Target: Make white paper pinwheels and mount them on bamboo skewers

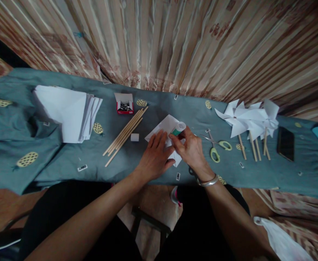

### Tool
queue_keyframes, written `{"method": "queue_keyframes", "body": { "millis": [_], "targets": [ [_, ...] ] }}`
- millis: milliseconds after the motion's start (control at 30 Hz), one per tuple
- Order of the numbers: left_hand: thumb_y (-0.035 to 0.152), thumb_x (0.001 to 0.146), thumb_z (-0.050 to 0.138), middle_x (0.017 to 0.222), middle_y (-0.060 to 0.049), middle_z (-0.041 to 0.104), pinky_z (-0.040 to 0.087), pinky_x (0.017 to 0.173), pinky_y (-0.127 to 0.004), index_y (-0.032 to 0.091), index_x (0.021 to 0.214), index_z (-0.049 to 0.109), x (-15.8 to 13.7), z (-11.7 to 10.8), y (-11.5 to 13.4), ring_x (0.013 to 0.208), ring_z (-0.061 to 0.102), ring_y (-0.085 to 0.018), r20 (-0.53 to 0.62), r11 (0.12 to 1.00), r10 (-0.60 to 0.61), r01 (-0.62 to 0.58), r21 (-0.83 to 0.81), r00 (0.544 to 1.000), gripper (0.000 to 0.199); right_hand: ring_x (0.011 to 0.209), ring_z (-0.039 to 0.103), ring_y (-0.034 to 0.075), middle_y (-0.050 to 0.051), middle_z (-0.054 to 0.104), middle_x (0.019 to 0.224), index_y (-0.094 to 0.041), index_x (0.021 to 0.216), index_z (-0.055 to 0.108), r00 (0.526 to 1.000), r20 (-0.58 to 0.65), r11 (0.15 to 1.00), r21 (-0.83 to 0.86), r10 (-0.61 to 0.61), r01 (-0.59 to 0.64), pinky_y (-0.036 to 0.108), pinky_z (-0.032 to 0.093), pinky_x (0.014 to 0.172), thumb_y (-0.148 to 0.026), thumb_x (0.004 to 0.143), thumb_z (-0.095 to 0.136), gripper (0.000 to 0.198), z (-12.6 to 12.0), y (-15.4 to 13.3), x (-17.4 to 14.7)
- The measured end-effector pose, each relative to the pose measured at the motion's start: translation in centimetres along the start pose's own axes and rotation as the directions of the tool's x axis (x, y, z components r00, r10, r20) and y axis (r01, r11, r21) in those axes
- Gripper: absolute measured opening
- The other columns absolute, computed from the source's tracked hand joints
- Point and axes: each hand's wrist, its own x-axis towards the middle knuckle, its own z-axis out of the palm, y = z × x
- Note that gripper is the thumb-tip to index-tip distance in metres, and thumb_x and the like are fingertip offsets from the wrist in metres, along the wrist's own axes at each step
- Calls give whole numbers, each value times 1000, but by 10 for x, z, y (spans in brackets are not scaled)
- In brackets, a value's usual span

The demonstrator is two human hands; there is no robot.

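Lying on pineapple-print cloth (93,166) — folded paper (166,122), curtain (153,43) behind.

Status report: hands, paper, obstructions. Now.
Right hand gripping glue stick over white paper. Left hand resting on paper. Green-handled scissors right of right hand, off the paper.
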Motion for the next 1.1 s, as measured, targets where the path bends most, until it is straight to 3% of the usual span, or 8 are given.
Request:
{"method": "queue_keyframes", "body": {
  "millis": [733, 1100],
  "targets": [
    [41, 86, 63, 155, -19, 32, 22, 115, -60, 19, 131, 53, 0, 1, -1, 147, 18, -40, 2, 1000, 8, -8, 30, 1000, 51, 65, 64, 19, 4, 68, 72, -19, 92, 56, 998, 60, 1000, 19, -15, 13, 29, 45, 63, -55, 90, 50, 37, -9, 2, -5],
    [39, 87, 62, 154, -19, 31, 23, 114, -61, 20, 132, 53, 1, 0, 0, 146, 18, -42, 0, 999, 14, -14, 36, 1000, 50, 65, 64, 19, 3, 69, 74, -19, 94, 57, 997, 69, 1000, 27, 15, -16, 28, 45, 62, -45, 88, 56, 27, -14, 6, -8]
  ]
}}
